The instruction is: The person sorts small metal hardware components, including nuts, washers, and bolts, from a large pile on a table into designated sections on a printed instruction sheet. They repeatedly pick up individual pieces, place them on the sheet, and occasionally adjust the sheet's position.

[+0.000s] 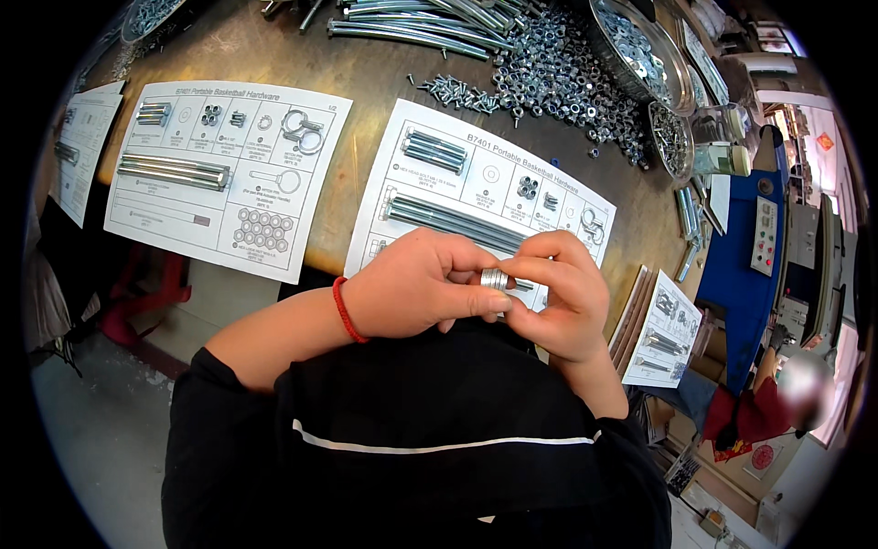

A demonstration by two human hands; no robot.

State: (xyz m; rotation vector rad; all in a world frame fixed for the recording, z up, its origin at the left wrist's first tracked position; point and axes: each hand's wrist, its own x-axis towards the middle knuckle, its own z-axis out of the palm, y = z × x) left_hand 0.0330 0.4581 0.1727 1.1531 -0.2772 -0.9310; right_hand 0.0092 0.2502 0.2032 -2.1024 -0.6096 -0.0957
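Note:
A short stack of silvery washers [494, 278] is pinched between both hands, close in front of my body. My left hand [416, 279], with a red cord at the wrist, grips the stack between thumb and forefinger. From the other side, my right hand [562, 293] closes its thumb and fingertips on the same stack. Below the hands lies a printed sheet [366, 215] with hardware placed on its pictured boxes: short bolts [434, 151], long bolts [448, 220], nuts [528, 188] and small screws [551, 200]. My hands cover its lower part.
Left of it lies a similar sheet [315, 183], also bearing hardware. Beyond are loose long bolts [412, 37], small screws [453, 91] and a heap of nuts [567, 82]. A metal bowl [681, 78] of washers stands far right. Another person [754, 407] is at right.

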